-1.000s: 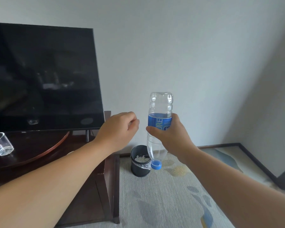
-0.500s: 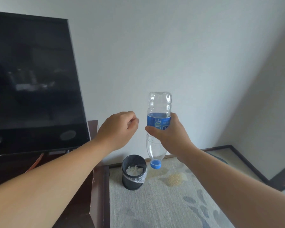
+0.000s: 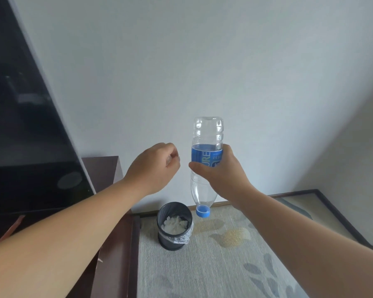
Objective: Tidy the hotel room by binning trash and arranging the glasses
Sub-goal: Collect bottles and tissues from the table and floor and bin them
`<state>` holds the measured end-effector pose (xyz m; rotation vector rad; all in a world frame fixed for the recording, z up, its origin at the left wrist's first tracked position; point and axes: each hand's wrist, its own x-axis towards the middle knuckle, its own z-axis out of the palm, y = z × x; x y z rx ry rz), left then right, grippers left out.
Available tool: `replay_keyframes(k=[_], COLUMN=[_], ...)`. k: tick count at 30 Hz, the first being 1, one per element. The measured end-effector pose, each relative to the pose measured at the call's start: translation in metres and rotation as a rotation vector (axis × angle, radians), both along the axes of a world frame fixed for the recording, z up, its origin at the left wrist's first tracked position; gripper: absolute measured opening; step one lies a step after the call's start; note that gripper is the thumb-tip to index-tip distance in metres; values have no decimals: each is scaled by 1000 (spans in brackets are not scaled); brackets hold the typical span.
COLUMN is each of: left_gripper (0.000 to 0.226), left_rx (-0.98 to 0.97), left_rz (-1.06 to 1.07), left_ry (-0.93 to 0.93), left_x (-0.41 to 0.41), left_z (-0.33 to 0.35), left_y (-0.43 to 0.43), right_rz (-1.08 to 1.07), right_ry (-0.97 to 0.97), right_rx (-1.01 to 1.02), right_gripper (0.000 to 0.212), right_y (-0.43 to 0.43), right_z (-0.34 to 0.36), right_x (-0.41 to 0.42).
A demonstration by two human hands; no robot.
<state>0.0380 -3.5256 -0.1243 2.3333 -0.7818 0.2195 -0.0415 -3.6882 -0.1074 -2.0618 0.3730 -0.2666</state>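
My right hand (image 3: 222,175) grips a clear plastic bottle (image 3: 207,134) by its blue label. The bottle is upside down, and its blue cap (image 3: 202,211) points at the floor. The cap hangs just right of and above a small black bin (image 3: 159,216) lined with a clear bag. Crumpled white trash (image 3: 174,224) lies inside the bin. My left hand (image 3: 153,168) is held out in a loose fist left of the bottle, above the bin. A faint pale glint shows between its fingers; I cannot tell what it is. No glass is in view.
A dark TV screen (image 3: 26,125) fills the left side, above a dark wooden cabinet (image 3: 103,168) whose end panel stands next to the bin. A pale patterned carpet (image 3: 224,265) with a dark border (image 3: 332,211) covers the floor. A white wall is straight ahead.
The view has swung right: the glass and the round tray on the cabinet have left the frame, and the bin now sits closer under my hands. Both hands keep their pose.
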Motion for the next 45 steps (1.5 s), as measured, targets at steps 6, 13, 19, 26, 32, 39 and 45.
replay_keyframes(k=[6, 13, 19, 26, 32, 39, 45], left_gripper=[20, 36, 38, 46, 51, 51, 50], left_rx=[110, 131, 141, 190, 208, 230, 256], left_rz=[101, 106, 118, 85, 95, 157, 255], left_ry=[139, 222, 271, 415, 540, 627, 715], left_x=[48, 97, 139, 199, 230, 255, 258], left_z=[-15, -47, -90, -142, -195, -279, -386], left_y=[-49, -78, -84, -88, -88, -97, -104], right_rz=[84, 144, 163, 158, 180, 227, 261], right_ry=[29, 72, 151, 247, 326, 414, 513], right_rx=[31, 63, 84, 28, 23, 47, 3], right_gripper=[60, 62, 52, 60, 58, 52, 52], right_y=[-60, -92, -96, -98, -99, -110, -116], right_z=[-14, -39, -79, -119, -169, -255, -366], right_x=[64, 122, 169, 230, 268, 302, 316])
